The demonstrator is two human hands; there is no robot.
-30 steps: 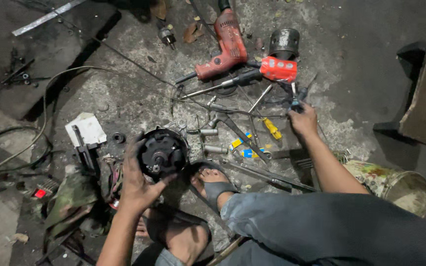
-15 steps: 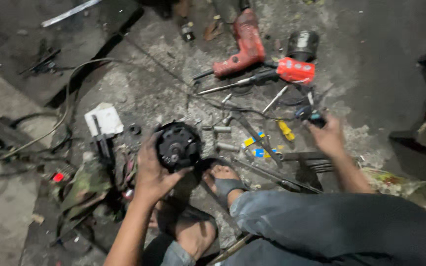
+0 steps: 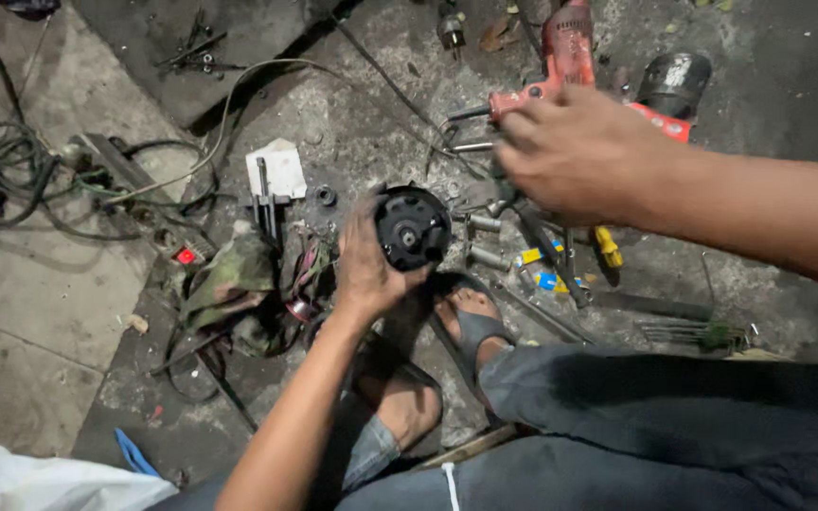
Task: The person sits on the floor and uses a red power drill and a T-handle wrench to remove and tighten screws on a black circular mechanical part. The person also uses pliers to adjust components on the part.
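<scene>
**Round motor part held on a workshop floor, second hand arriving from the tools**

Landmark: the round black motor part, standing on the grimy floor just ahead of the sandalled foot. Far left of it lie coiled cables; nearer left, a crumpled rag and a white card. The left hand grips the part's left edge, fingers curled round the rim and pressed against it. Right of the part lie short metal pins and a yellow-handled tool; beyond it, a red drill. The right hand hovers above and right of the part, fingers loosely bunched; whether it pinches anything cannot be told. The step appears to be steadying the part; the next move likely calls for a precise approach to its centre. Compared with half a second earlier, the right hand has left the tool pile and come nearer the part.
</scene>
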